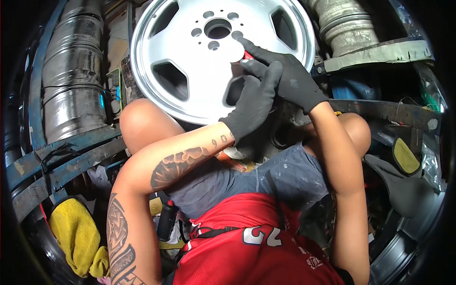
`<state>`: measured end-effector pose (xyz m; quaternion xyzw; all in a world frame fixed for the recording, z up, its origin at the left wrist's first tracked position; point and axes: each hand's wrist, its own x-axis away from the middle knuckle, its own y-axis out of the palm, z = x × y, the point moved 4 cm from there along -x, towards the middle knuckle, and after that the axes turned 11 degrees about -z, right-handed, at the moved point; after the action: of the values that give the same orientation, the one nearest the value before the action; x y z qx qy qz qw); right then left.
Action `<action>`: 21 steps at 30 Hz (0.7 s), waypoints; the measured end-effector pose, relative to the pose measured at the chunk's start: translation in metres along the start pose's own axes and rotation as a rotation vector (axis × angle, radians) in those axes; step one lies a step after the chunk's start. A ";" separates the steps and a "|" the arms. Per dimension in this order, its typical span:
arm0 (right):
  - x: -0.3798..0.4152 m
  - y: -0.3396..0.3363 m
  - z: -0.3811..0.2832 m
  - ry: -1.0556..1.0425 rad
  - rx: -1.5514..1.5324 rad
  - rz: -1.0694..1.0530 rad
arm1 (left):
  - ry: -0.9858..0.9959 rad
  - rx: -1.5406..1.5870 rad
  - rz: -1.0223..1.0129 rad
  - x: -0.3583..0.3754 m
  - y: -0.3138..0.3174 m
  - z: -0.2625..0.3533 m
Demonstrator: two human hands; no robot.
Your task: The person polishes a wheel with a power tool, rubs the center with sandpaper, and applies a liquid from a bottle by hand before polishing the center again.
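Note:
A silver alloy wheel (204, 90) lies face up in front of my legs, its centre bore and bolt holes showing. At its lower right spoke is a white round pad (233, 52) with a small red part (248, 56) behind it. My left hand (254, 97), in a dark grey glove, has its fingers closed at the red part, thumb pointing up. From the right, my right hand (297, 80), gloved alike, grips the same piece, its index finger stretched along the pad's upper edge. The fingers partly cover the piece, and its underside is hidden.
Shiny metal rims (73, 80) are stacked at the left behind a blue metal frame (61, 152). Dusty rims (344, 28) stand at the upper right. A yellow cloth (76, 235) hangs lower left. A black bottle (166, 221) with a red top stands beside my thigh.

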<state>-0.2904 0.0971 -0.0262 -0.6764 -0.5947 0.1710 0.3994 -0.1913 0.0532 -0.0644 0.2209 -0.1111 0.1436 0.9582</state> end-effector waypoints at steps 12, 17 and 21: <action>-0.001 -0.006 0.007 -0.100 -0.173 -0.195 | -0.263 0.073 -0.229 0.007 0.004 -0.015; 0.007 -0.023 0.019 0.066 -0.320 -0.123 | -0.180 0.026 -0.326 -0.007 0.014 -0.001; -0.006 -0.001 0.023 -0.245 -0.405 -0.002 | -0.104 0.019 -0.159 -0.002 0.003 -0.007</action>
<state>-0.3088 0.0995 -0.0418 -0.7163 -0.6616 0.1288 0.1807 -0.1929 0.0586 -0.0704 0.2453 -0.1416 0.0562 0.9574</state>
